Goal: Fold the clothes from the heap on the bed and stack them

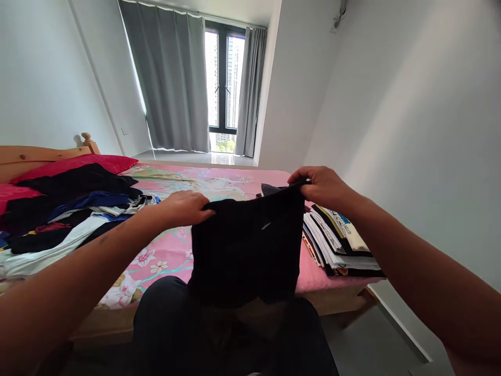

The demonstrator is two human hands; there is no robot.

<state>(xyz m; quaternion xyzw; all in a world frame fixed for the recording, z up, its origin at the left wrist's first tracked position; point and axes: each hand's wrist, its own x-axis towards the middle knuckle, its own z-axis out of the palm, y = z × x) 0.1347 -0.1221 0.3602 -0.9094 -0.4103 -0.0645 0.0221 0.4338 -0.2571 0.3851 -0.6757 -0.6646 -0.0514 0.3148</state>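
A black garment (246, 250) with a small light mark hangs stretched between my two hands, above my knees. My left hand (186, 206) pinches its upper left corner, thumb against the fingers. At the upper right corner, my right hand (319, 185) is closed on the cloth. The lower edge hangs in dark shade over my lap, so its full shape, and whether it is a shirt or shorts, I cannot tell. Beyond my right forearm lies a stack of folded clothes (332, 245). A loose heap of clothes (74, 209) lies on the left of the bed.
The bed (172, 261) has a pink flowered sheet, a wooden headboard (43, 151) and a red pillow (113, 163). Some dark cloth (270, 189) lies behind the garment. Grey curtains (172, 78) flank a window; a white wall (422, 130) stands close on the right.
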